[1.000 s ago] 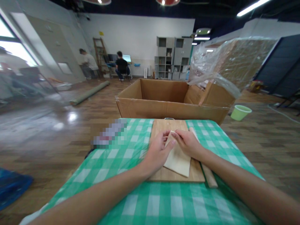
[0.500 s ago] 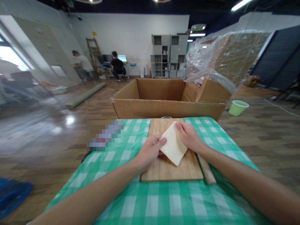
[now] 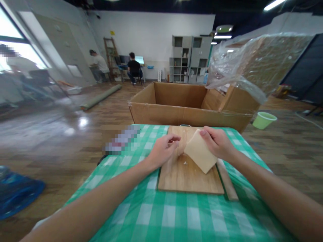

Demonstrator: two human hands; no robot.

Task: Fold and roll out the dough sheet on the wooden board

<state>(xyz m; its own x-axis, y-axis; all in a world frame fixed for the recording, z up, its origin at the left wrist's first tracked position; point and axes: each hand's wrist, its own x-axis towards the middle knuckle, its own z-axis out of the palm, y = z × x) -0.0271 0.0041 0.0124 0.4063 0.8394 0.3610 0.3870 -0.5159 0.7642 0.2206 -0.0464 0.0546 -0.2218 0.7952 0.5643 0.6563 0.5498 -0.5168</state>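
My right hand (image 3: 219,144) pinches a thin, pale square dough sheet (image 3: 201,153) by its upper right edge, holding it tilted above a wooden cutting board (image 3: 186,179). My left hand (image 3: 165,149) is off the sheet, over the board's left side. Its fingers are bent, with a gap between thumb and forefinger and nothing visible between them. A small white scrap (image 3: 185,163) lies on the board. Along the board's right edge rests a wooden rolling pin (image 3: 229,185), partly hidden by the right hand.
A green checked cloth (image 3: 148,215) covers the table. Beyond the table stands a large open cardboard box (image 3: 176,112), with a plastic-wrapped carton (image 3: 272,64) at its right. A green bucket (image 3: 264,121) is on the floor. A blurred-out object (image 3: 122,139) lies at the table's left.
My left hand has let go of the dough sheet and drawn back from it. My right hand keeps hold, the sheet now further right over the board. The view has shifted slightly left.
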